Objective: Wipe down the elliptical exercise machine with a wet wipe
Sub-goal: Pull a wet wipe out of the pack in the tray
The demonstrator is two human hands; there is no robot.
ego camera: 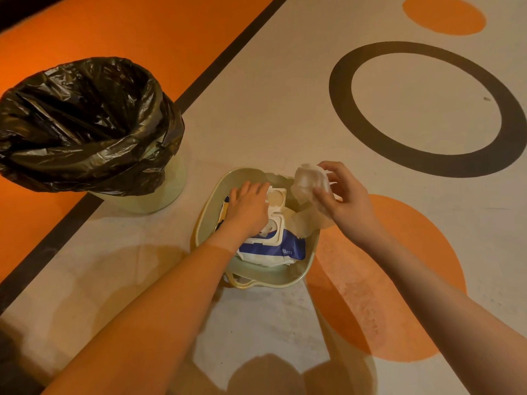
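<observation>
So the left hand (248, 208) lies flat on the wipes pack (272, 246) in the basin (309, 266), probably pinning it down, while the right hand (343, 199) pinches a wet wipe (309, 182) just above it, elliptical nowhere in view

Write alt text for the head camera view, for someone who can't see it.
A person's right hand holds a crumpled wet wipe above a pale green basin on the floor, while the left hand rests on the open wipes pack inside it. A bin with a black liner stands to the left.
</observation>
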